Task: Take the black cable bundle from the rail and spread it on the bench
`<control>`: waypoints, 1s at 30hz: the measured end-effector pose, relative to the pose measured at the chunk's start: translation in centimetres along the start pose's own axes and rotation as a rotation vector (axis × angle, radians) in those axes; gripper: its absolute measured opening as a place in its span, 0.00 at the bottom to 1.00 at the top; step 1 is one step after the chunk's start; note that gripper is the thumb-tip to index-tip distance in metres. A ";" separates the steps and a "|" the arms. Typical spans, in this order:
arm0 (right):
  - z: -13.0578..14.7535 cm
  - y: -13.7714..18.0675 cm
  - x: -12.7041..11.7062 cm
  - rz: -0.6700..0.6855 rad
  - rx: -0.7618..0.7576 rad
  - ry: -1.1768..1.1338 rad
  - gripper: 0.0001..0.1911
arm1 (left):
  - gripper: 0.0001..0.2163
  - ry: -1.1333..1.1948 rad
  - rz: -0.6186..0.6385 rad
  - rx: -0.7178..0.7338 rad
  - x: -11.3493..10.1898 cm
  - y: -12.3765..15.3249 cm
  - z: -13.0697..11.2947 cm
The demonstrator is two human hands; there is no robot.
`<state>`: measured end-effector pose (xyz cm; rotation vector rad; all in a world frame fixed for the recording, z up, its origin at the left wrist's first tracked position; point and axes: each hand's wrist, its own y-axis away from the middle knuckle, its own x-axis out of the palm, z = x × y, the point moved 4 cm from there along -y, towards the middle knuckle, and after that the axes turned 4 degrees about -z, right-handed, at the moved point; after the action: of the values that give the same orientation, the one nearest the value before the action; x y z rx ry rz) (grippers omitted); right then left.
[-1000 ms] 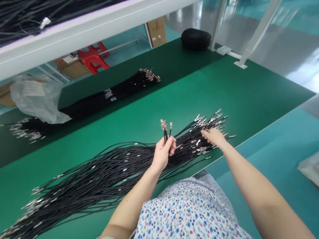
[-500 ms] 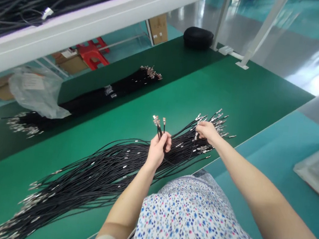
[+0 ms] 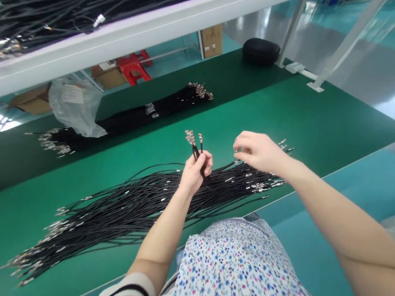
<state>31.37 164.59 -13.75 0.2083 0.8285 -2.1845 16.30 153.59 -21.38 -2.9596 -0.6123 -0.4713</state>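
Observation:
In my left hand (image 3: 195,169) several black cables (image 3: 196,152) are gripped upright, their metal terminals (image 3: 190,137) sticking out above the thumb. Below that hand a large loose bundle of black cables (image 3: 140,203) lies slantwise across the green table, with bare terminals at both ends. My right hand (image 3: 255,150) is over the bundle's right end, its fingers curled together at the tips. A small light speck shows at those fingertips; what they pinch is too small to make out. Just under them is a cable terminal (image 3: 236,162).
A second tied cable bundle (image 3: 129,119) lies farther back, partly under a clear plastic bag (image 3: 75,104). A black case (image 3: 260,51) stands near the shelf post (image 3: 350,42). More black cables (image 3: 93,0) rest on the raised white shelf (image 3: 144,24). A red stool (image 3: 134,67) is behind.
My right hand has lifted from among the terminals at the bundle's right end and turned, fingertips toward my left hand. My left hand keeps its cables. The view has shifted slightly.

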 end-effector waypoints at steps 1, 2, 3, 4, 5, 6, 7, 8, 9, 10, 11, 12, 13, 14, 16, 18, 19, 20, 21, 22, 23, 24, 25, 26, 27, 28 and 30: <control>-0.5 0.0 0.3 0.007 0.051 0.052 0.07 | 0.10 0.001 -0.005 -0.008 -0.1 0.0 -0.1; -0.9 -0.1 0.6 0.009 0.128 -0.004 0.07 | 0.10 -0.007 -0.006 -0.017 -0.1 0.0 -0.3; -1.3 -0.1 0.9 0.016 0.220 -0.128 0.07 | 0.11 -0.020 0.001 -0.022 0.1 -0.1 -0.3; -1.5 -0.2 1.3 0.027 0.313 -0.253 0.09 | 0.11 -0.036 0.012 -0.025 0.3 -0.1 -0.4; -1.6 -0.3 1.7 0.028 0.387 -0.363 0.10 | 0.11 -0.054 0.027 -0.025 0.7 -0.1 -0.4; -1.6 -0.4 2.0 0.013 0.426 -0.422 0.11 | 0.12 -0.077 0.044 -0.025 1.0 -0.1 -0.4; -1.5 -0.6 2.2 -0.002 0.430 -0.436 0.10 | 0.13 -0.100 0.059 -0.026 1.3 -0.1 -0.3; -1.4 -0.7 2.4 -0.019 0.421 -0.450 0.10 | 0.14 -0.123 0.066 -0.028 1.6 -0.2 -0.1; -1.3 -0.9 2.6 -0.040 0.413 -0.478 0.09 | 0.15 -0.146 0.063 -0.032 1.7 -0.2 0.0; -1.3 -1.0 2.9 -0.054 0.403 -0.509 0.09 | 0.17 -0.168 0.055 -0.036 1.7 -0.3 0.2; -1.3 -1.1 3.2 -0.058 0.391 -0.531 0.09 | 0.18 -0.192 0.053 -0.039 1.8 -0.3 0.4; -1.3 -1.3 3.5 -0.057 0.382 -0.558 0.09 | 0.18 -0.214 0.056 -0.042 1.8 -0.4 0.6; -1.3 -1.3 3.7 -0.051 0.374 -0.589 0.09 | 0.17 -0.235 0.067 -0.048 1.7 -0.4 0.8; -1.5 -1.3 4.0 -0.048 0.369 -0.617 0.09 | 0.16 -0.252 0.083 -0.057 1.7 -0.4 1.0; -2.2 -0.8 4.3 -0.033 0.368 -0.670 0.10 | 0.15 -0.278 0.125 -0.058 1.8 -0.4 1.2; -4.0 1.1 4.3 -0.033 0.393 -0.597 0.12 | 0.15 -0.233 0.161 -0.108 1.7 -0.2 1.6; -5.3 2.7 4.3 -0.039 0.422 -0.486 0.12 | 0.15 -0.184 0.163 -0.164 1.6 0.0 1.8; -6.8 4.8 4.4 -0.015 0.467 -0.292 0.12 | 0.15 -0.118 0.145 -0.235 1.3 0.1 2.0; -8.4 7.3 4.6 0.019 0.528 -0.033 0.11 | 0.15 -0.041 0.108 -0.315 0.8 0.2 2.2; -9.9 9.9 5.3 0.158 0.562 0.159 0.09 | 0.15 0.034 0.053 -0.385 0.3 0.4 2.4; -11.2 12.8 6.4 0.382 0.568 0.308 0.08 | 0.15 0.093 -0.008 -0.428 -0.4 0.5 2.5; -12.3 15.4 7.4 0.546 0.539 0.478 0.09 | 0.15 0.137 -0.060 -0.450 -1.0 0.5 2.5; -13.1 17.6 8.2 0.613 0.488 0.633 0.12 | 0.15 0.171 -0.089 -0.466 -1.6 0.5 2.4; -13.7 19.3 9.0 0.648 0.441 0.744 0.12 | 0.15 0.187 -0.098 -0.476 -2.0 0.5 2.2; -13.9 20.3 9.7 0.626 0.380 0.806 0.12 | 0.14 0.184 -0.092 -0.484 -2.4 0.5 1.9; -14.0 21.0 10.3 0.603 0.325 0.848 0.12 | 0.14 0.172 -0.080 -0.486 -2.6 0.4 1.5; -13.8 21.2 11.2 0.603 0.243 0.869 0.12 | 0.14 0.127 -0.066 -0.463 -3.0 0.1 0.0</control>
<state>37.38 156.03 -39.33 1.4032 0.7875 -1.5629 13.71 152.42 -22.33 -3.3032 -0.6666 -0.9123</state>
